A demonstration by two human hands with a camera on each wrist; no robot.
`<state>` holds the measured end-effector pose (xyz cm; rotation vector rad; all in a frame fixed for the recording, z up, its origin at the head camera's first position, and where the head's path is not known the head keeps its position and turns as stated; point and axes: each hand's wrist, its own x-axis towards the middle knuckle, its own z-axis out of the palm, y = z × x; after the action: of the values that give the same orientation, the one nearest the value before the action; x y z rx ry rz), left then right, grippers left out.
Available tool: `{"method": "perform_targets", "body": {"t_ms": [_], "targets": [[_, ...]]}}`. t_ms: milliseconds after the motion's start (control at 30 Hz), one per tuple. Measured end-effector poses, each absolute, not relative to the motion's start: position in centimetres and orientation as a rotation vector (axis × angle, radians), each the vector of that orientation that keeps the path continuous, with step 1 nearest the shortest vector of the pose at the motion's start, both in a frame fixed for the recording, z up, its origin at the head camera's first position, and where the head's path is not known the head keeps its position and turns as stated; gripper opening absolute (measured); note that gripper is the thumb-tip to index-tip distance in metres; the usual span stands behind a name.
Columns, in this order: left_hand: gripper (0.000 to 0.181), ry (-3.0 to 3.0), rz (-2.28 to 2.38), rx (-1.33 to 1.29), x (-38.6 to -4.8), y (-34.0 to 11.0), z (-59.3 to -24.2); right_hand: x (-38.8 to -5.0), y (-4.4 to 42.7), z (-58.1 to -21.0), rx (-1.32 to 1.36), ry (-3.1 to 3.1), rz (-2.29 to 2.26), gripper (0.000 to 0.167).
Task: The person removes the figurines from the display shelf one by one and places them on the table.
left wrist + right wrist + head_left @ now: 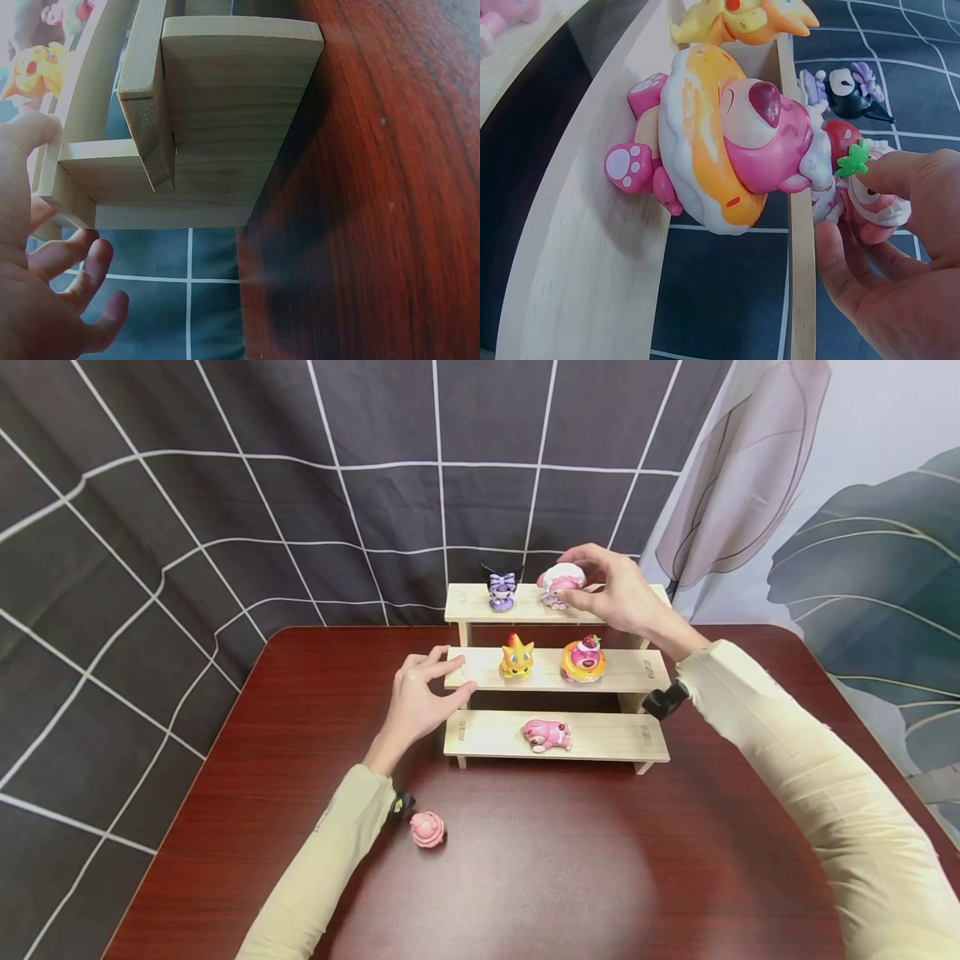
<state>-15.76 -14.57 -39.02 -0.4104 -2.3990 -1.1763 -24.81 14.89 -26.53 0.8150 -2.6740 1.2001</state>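
Observation:
A three-tier wooden display stand (480,739) stands on the table. At its top right, my right hand (618,593) pinches a pink figurine with a white frilly cap (562,581), its base at the top shelf; in the right wrist view, another toy partly hides this figurine (871,214). My left hand (420,693) holds the left end of the middle shelf between thumb and forefinger, the other fingers loosely bent in the left wrist view. Left of the capped toy sits a purple-and-black figurine (502,592). The middle shelf bears a yellow figurine (517,658) and a pink bear in an orange ring (583,660).
On the bottom shelf lies a pink bear figurine (546,735). A small pink figurine (427,829) rests on the red-brown table (540,860), near the left wrist. Behind the stand hangs a dark grid-patterned cloth (390,502), with a pale leaf-print curtain (750,485) to its right.

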Motion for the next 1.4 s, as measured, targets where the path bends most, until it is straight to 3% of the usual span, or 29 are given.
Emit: {"method": "perform_targets", "body": {"t_ms": [1400], "targets": [[0.044, -2.393, -1.172, -0.406, -15.7, -14.6, -39.0, -22.7, 15.3, -25.5, 0.812, -2.671, 1.149, 0.042]]}}
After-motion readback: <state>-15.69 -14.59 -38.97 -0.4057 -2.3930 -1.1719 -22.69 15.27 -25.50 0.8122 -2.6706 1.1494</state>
